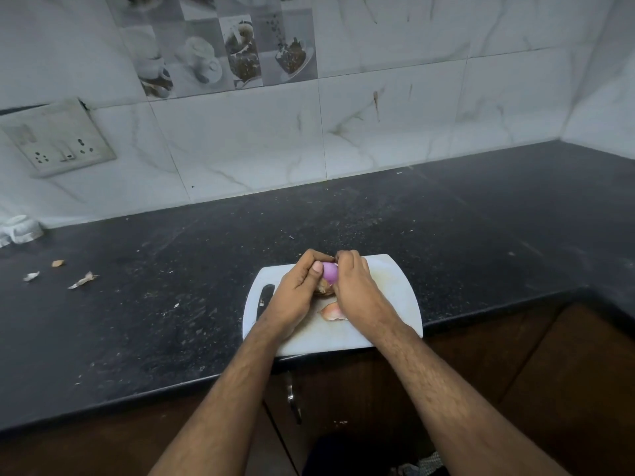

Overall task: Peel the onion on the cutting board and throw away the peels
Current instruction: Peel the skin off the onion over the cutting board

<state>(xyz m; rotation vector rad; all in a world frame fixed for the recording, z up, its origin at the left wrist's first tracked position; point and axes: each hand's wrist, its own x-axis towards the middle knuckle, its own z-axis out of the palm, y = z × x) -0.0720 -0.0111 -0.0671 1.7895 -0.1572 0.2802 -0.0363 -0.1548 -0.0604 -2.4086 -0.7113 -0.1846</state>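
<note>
A small purple onion (pixel 330 271) is held just above the white cutting board (pixel 395 290), which lies at the counter's front edge. My left hand (pixel 298 291) grips the onion from the left, thumb on its bare purple side. My right hand (pixel 354 283) closes on it from the right, fingertips pinching at its top. Brown papery skin (pixel 323 288) still clings to the onion's underside. One loose peel (pixel 332 311) lies on the board below my right hand, partly hidden by the wrist.
The black stone counter (pixel 481 235) runs left and right, meeting a tiled wall behind. Three peel scraps (pixel 82 280) lie on it at the far left. A white crumpled object (pixel 20 228) sits by the wall. Brown cabinet doors with a metal handle (pixel 292 396) are below.
</note>
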